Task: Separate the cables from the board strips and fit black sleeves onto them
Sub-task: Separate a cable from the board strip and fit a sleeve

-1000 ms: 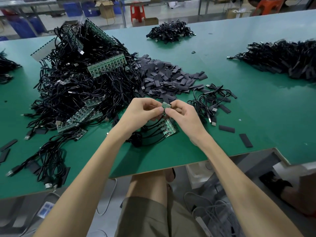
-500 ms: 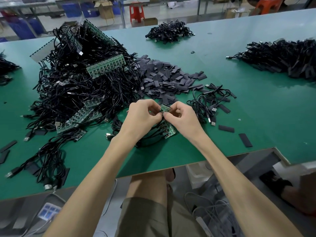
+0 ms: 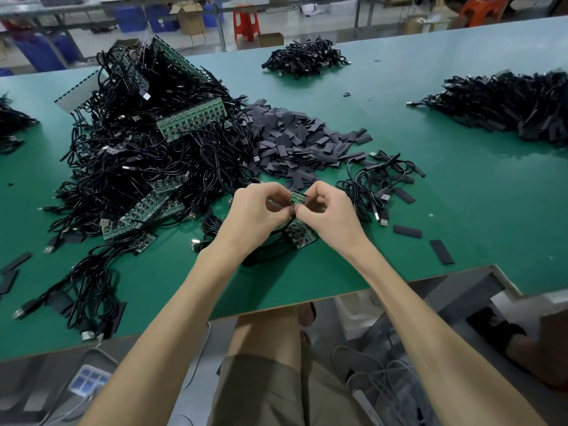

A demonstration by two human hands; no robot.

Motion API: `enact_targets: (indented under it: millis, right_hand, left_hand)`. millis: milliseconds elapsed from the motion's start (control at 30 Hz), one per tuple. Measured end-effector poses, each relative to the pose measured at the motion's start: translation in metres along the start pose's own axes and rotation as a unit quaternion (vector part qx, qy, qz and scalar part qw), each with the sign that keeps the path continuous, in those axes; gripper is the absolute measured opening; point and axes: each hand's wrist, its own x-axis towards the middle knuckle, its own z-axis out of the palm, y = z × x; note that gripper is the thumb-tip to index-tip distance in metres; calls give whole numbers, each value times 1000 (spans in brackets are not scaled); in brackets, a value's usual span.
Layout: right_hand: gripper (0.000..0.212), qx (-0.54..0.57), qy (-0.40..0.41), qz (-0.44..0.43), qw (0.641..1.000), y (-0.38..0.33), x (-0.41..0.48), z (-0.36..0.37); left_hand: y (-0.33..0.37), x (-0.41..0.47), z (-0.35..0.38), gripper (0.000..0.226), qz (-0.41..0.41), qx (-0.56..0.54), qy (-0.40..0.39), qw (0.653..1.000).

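A: Green end board (image 3: 298, 198) sits pinched between your left hand (image 3: 261, 212) and right hand (image 3: 326, 214). Over the last second your fingers have curled tighter round it.
B: Has it come off?
A: Can't tell. The rest of the board strip (image 3: 301, 235) lies on the table (image 3: 461, 210) below your right hand. You're probably mid-snap, and the black sleeves (image 3: 295, 142) wait just beyond.

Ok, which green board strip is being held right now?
The small strip pinched between the left hand and right hand; the others lie on the table or in the cable pile.
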Motion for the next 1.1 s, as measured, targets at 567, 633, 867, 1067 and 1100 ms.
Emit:
enact_targets:
  millis: [567, 633, 867, 1067, 1100]
  right_hand:
    - [33, -14, -21, -4, 1000, -1, -1, -1]
    - [32, -18, -21, -8, 1000, -1, -1, -1]
    - [29, -10, 3, -2, 1000, 0, -1, 0]
    - [17, -42, -44, 2, 998, 2, 0, 1]
    - [16, -57, -54, 1, 997, 2, 0, 1]
  left_hand:
    - [-7, -7, 8, 12, -14, -25, 26, 999]
    - [-6, -9, 9, 10, -13, -23, 33, 999]
    - [2, 0, 10, 7, -17, -3, 54, 998]
    - [17, 0, -15, 6, -7, -70, 58, 996]
    - [24, 0, -20, 6, 3, -104, 59, 993]
